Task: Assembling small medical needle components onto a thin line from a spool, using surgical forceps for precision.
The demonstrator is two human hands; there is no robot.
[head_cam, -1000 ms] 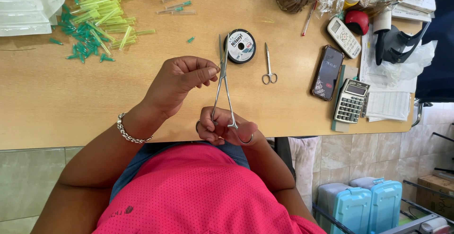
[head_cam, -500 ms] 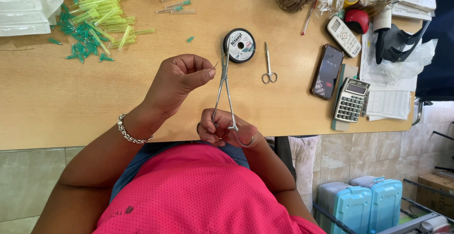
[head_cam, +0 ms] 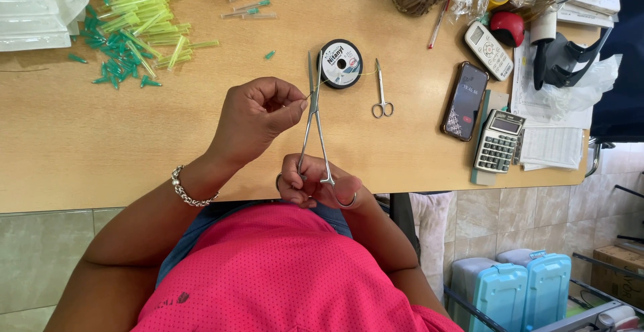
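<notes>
Nearest to us, at the table's edge, our right hand (head_cam: 322,186) is curled around the ring handles of a pair of steel forceps (head_cam: 314,127), fingers closed into the loops, with a ring on one finger. The forceps run from that hand up toward 12 o'clock, their slim tips ending beside the fingers of our left hand (head_cam: 258,119). That hand, a chain bracelet (head_cam: 188,191) on its wrist, is bunched with thumb and fingertips pressed together, pinching something too fine to make out at the forceps tips; a thin yellowish thread (head_cam: 349,77) leads off from there toward 1 o'clock.

The thread goes to a round black spool (head_cam: 340,64) lying flat on the wooden table (head_cam: 100,144), just beyond the forceps tips. Just beside the spool, at 3 o'clock of it, lie small scissors (head_cam: 382,94). Farther right sit a dark phone (head_cam: 464,101), a grey calculator (head_cam: 498,141) and a white handset (head_cam: 489,50).

Farthest off, at 10 o'clock, a heap of green and yellow capped needles (head_cam: 137,33) spreads over the table, with clear plastic packets (head_cam: 37,7) in the far corner.
</notes>
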